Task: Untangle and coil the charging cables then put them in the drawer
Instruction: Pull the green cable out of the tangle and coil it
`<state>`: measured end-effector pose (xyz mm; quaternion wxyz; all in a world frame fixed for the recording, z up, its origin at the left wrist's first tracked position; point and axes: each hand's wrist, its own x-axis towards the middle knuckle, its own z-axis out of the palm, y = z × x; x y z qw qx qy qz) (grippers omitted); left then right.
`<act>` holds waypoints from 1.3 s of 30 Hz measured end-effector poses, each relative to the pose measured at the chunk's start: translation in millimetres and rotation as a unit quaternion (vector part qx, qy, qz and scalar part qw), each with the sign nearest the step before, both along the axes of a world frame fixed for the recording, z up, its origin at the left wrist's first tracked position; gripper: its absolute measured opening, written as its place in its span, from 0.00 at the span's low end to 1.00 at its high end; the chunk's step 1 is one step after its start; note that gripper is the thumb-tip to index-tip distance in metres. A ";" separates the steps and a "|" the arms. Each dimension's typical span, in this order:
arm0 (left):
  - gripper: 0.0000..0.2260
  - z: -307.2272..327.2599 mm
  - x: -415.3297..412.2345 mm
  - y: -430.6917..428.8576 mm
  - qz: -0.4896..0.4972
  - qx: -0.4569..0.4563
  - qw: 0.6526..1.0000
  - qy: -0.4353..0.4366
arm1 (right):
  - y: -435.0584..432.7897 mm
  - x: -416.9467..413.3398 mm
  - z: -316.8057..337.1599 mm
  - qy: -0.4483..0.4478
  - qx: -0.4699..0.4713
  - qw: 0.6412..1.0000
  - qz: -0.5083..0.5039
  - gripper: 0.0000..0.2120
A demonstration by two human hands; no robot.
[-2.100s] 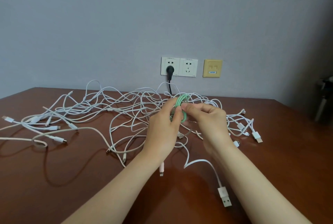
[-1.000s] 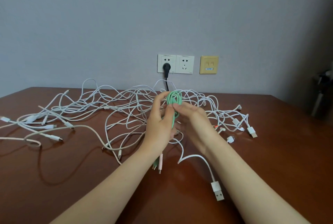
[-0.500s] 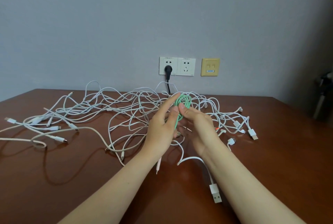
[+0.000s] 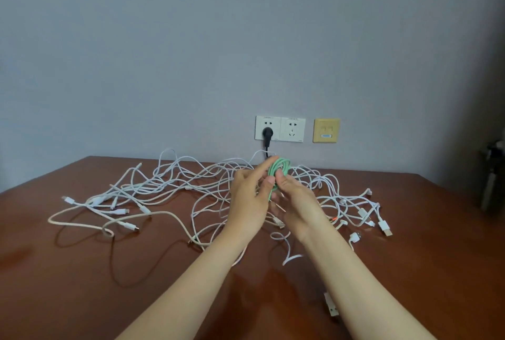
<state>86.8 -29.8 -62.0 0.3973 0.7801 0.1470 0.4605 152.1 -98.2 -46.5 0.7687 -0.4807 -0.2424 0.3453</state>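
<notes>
A small coil of green cable [image 4: 279, 168] is held up above the table between both hands. My left hand [image 4: 250, 200] pinches the coil's left side with thumb and fingers. My right hand [image 4: 293, 203] pinches its lower right side with the thumb on top. A short green tail hangs down between the palms. Behind and around the hands, a tangle of white cables [image 4: 175, 189] spreads over the brown table [image 4: 82, 271]. No drawer is in view.
A black plug sits in the white wall socket [image 4: 267, 128], with a yellow wall plate [image 4: 326, 130] beside it. Loose USB plugs lie at the right [image 4: 384, 227] and near my right forearm [image 4: 331, 307]. A dark object stands at the far right edge [image 4: 492, 175].
Both hands have kept winding the green cable; the hanging tail has grown shorter and the coil sits higher between the fingertips. The white tangle has stayed in place.
</notes>
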 end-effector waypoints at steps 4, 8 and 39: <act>0.20 18.7 -14.3 7.6 -0.003 -0.013 0.998 -0.054 | 8.2 -13.7 19.0 -0.047 -0.002 0.999 -0.017 0.09; 0.22 35.7 -29.2 12.7 -0.012 -0.082 0.993 -0.082 | 9.3 -26.5 34.4 -0.108 0.005 0.994 -0.007 0.13; 0.07 45.6 -250.2 164.5 0.155 -0.343 0.915 -0.148 | 162.9 -206.8 17.4 -0.312 -0.082 0.940 0.112 0.13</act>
